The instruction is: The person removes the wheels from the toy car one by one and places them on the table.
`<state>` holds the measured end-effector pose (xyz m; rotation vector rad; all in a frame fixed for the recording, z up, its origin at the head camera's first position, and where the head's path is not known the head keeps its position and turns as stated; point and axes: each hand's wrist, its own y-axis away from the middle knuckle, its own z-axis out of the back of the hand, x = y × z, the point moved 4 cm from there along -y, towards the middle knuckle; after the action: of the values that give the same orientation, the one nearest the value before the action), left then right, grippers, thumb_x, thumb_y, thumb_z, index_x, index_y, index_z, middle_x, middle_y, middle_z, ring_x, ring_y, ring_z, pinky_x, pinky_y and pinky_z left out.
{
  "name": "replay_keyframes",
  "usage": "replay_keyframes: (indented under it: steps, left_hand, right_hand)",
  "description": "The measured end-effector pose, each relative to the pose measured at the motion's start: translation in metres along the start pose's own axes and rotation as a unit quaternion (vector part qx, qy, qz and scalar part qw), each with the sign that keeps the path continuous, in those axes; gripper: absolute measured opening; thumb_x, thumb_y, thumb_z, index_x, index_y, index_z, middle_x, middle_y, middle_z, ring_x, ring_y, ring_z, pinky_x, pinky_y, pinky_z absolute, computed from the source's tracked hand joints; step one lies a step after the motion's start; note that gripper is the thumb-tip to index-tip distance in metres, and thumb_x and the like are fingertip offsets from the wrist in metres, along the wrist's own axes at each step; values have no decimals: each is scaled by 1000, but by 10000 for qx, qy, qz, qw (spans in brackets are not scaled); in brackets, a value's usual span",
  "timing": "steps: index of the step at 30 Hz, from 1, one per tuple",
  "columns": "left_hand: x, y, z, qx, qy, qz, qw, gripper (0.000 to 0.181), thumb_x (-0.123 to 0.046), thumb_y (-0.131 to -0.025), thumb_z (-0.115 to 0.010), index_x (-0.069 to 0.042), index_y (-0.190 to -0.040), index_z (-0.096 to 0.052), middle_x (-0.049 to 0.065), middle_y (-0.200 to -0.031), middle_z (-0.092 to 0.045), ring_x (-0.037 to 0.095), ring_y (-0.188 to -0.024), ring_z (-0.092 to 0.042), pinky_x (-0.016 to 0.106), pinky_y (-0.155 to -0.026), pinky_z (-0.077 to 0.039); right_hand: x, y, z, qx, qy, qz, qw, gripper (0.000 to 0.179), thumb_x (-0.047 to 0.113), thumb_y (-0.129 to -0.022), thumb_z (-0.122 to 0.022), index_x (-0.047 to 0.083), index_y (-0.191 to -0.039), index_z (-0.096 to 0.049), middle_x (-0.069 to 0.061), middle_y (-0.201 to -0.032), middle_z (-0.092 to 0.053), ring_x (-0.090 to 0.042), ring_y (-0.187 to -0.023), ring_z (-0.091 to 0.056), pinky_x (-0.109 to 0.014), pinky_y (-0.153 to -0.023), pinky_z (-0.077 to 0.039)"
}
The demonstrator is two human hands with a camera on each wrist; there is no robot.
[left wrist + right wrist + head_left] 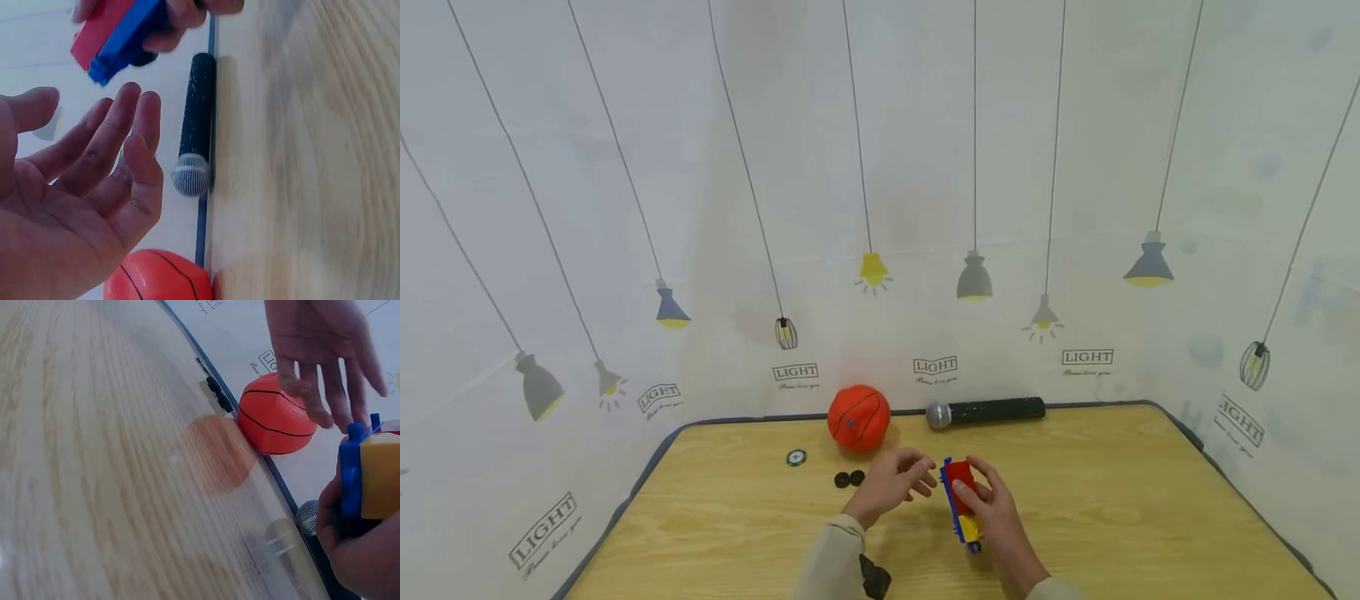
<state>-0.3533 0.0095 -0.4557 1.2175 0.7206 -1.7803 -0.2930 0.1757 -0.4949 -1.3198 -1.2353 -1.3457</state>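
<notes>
My right hand (996,508) grips a toy vehicle body (958,492), with its thumb on the red top. The toy has a red block, a yellow end (381,478) and a blue base (128,44) with small lugs along its edge. It is held above the table. To its left is my left hand (891,483), fingers spread and loosely bent, holding nothing. A small gap parts those fingers from the toy in the left wrist view. Two black wheel-like discs (850,478) lie on the table by the left hand.
A red ball with black lines (859,418) rests at the table's back edge. Right of it lies a black microphone (992,412) with a silver head. A round dark-rimmed chip (797,457) is left of the discs. Walls printed with lamps surround the wooden table (1150,517).
</notes>
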Motion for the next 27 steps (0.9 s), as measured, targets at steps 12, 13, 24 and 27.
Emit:
replay_keyframes:
  steps: [12,13,24,27]
  left_hand:
    - [-12,-5,-16,45,-120,-12,9999,37,-39,-98,-63,-11,-122,-66,6,-105,-72,13,-86,-67,32,-73,-56]
    - [-12,-5,-16,67,-91,-9,9999,37,-38,-98,-64,-11,-122,-66,6,-105,-72,13,-87,-66,32,-73,-56]
    - [-14,-5,-13,479,597,-552,9955,33,-20,-108,-44,-9,-136,-57,11,-130,-66,14,-103,-61,32,-90,-51]
    - [-13,-5,-13,612,826,-619,9928,34,-19,-109,-40,-12,-138,-55,10,-134,-63,17,-110,-61,36,-98,-49]
  right_hand:
    - [0,-1,-4,116,212,304,9992,69,24,-94,-72,11,-151,-37,-19,-124,-68,-20,-97,-68,-31,-79,-56]
    - [0,-1,-4,147,190,330,9992,69,22,-94,-72,11,-151,-37,-19,-123,-68,-20,-96,-68,-30,-78,-55]
    - [-7,2,2,1262,-971,-128,9872,66,53,-105,-38,7,-152,-30,-6,-129,-60,-13,-97,-58,-28,-80,-50]
    - [-7,4,5,1591,-1575,-435,9736,56,56,-105,-35,15,-144,-39,2,-121,-63,-11,-95,-59,-27,-81,-50]
